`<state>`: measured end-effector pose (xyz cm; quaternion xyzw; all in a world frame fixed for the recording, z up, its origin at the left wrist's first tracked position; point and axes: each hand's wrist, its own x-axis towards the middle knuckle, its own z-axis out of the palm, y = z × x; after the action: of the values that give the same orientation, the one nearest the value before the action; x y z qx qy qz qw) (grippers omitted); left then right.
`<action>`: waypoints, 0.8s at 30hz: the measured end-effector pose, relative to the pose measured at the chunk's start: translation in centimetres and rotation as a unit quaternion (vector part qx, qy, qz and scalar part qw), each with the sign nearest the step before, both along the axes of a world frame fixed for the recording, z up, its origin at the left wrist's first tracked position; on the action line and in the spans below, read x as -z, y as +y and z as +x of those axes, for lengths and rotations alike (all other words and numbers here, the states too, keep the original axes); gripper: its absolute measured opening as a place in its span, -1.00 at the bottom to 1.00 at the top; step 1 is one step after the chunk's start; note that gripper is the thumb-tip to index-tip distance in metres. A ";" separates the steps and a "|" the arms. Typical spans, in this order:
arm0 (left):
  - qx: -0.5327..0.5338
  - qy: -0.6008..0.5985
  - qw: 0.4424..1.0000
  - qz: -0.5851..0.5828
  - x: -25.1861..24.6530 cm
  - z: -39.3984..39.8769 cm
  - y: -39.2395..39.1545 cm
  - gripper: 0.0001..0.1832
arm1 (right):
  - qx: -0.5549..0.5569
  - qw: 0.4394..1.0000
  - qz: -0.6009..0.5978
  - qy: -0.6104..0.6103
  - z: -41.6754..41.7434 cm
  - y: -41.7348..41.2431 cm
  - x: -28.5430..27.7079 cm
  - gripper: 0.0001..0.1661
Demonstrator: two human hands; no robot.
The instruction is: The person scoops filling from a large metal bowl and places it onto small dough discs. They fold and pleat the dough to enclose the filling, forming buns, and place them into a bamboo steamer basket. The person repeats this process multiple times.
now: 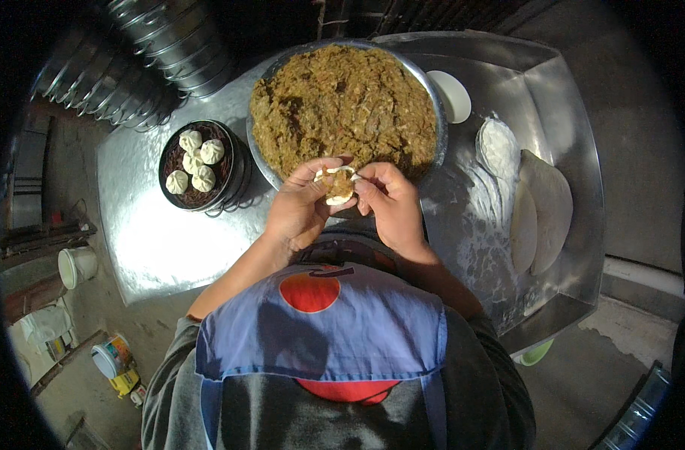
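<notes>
My left hand (304, 203) cups a small dough wrapper (339, 199) with brown minced filling (339, 184) inside it. Fingers of my right hand (388, 201) pinch the wrapper's edge on its right side, and the top of the bun is still parted, so the filling shows. Both hands are over the near rim of a large metal bowl (439, 107) heaped with minced filling (342, 107). To the left, several pleated buns (193, 162) sit apart from my hands in a round steamer (230, 188) with a dark brown liner.
Stacked metal steamers (168, 45) stand at the back left. On the right of the metal table (466, 292) are a white bowl (452, 97), a container of flour (499, 147), scattered flour and a large piece of dough (550, 211). A raised metal edge (584, 169) bounds that side.
</notes>
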<state>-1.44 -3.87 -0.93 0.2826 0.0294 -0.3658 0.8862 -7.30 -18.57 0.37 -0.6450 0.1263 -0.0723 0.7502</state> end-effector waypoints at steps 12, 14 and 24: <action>0.056 -0.003 0.992 0.117 -1.7 -0.2 -0.1 -0.63 | -0.090 0.995 0.038 0.017 0.2 -1.1 -0.6 -0.88; 0.065 -0.020 0.989 0.129 -1.9 -0.1 0.0 -0.61 | -0.115 0.990 0.056 0.058 0.3 -1.1 -0.9 -0.89; 0.137 -0.068 0.977 0.150 -1.7 0.8 0.7 -0.45 | -0.154 0.985 -0.060 0.050 0.3 -1.5 -1.2 -0.93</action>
<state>-0.68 -3.15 0.79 0.4381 -0.0155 -0.4549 0.7751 -6.98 -20.04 1.58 -0.7032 0.0585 0.0692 0.7052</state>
